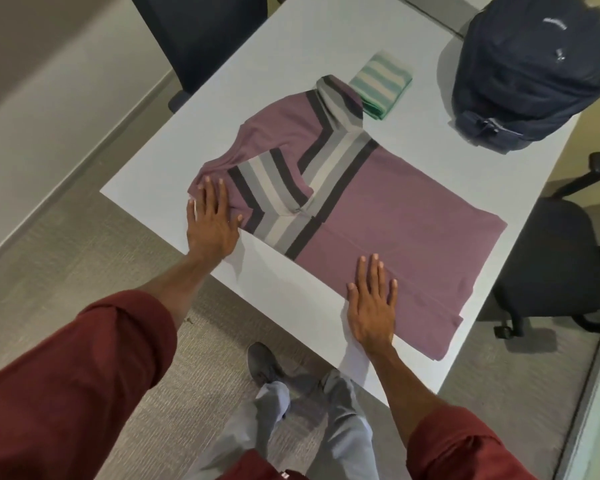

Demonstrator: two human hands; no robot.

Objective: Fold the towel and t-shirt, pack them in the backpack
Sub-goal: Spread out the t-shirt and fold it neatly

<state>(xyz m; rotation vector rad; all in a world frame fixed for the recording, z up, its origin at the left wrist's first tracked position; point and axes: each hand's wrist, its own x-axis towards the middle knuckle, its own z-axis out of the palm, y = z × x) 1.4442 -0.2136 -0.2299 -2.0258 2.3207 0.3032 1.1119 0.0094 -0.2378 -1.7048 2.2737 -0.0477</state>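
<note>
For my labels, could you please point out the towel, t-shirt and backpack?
towel (381,81), head view, striped top face.
t-shirt (395,216), head view, plain purple body.
backpack (534,64), head view, dark front panel.

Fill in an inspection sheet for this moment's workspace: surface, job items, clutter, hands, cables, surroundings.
Surface: white table, seen from above at an angle.
Job's things: purple t-shirt with a striped band lies spread flat, with its sleeves turned inward. The striped green towel lies folded beyond it. The dark backpack sits at the far right; cannot tell whether it is open.
Clutter: flat grey panel at the far edge of the table, nature unclear.
Grippers: left hand presses flat on the near sleeve. Right hand presses flat on the shirt's lower body.
Cables: nothing seen.
Surroundings: one office chair beyond the table and another at the right, on grey carpet.
</note>
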